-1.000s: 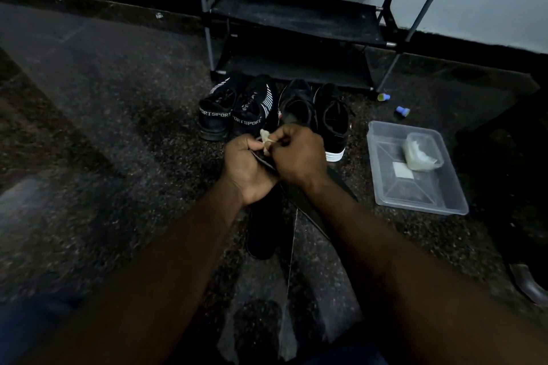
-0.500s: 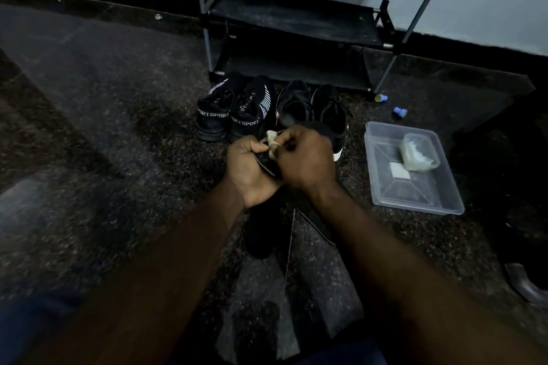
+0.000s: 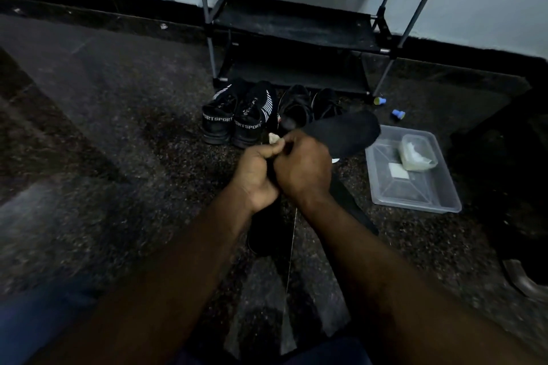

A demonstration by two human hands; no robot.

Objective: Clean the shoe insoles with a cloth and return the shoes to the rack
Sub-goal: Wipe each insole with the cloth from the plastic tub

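Curled fingers [image 3: 268,154] of the left hand [image 3: 258,178] pinch a small pale cloth [image 3: 275,139] against the black insole [image 3: 341,133]. The right hand [image 3: 302,169] grips the insole at one end, fingers wrapped round it. The insole juts up and to the right, above the clear tray [image 3: 400,191]. Two pairs of black shoes [image 3: 252,124] stand on the floor just before the rack [image 3: 296,27]. A second insole [image 3: 353,207] lies under the right wrist.

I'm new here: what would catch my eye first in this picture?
The left hand and right hand are closed together mid-frame, a scrap of pale cloth peeking between them and a black insole jutting up to the right. Behind them, two pairs of dark shoes stand before a black shoe rack; a clear plastic tray lies to the right.
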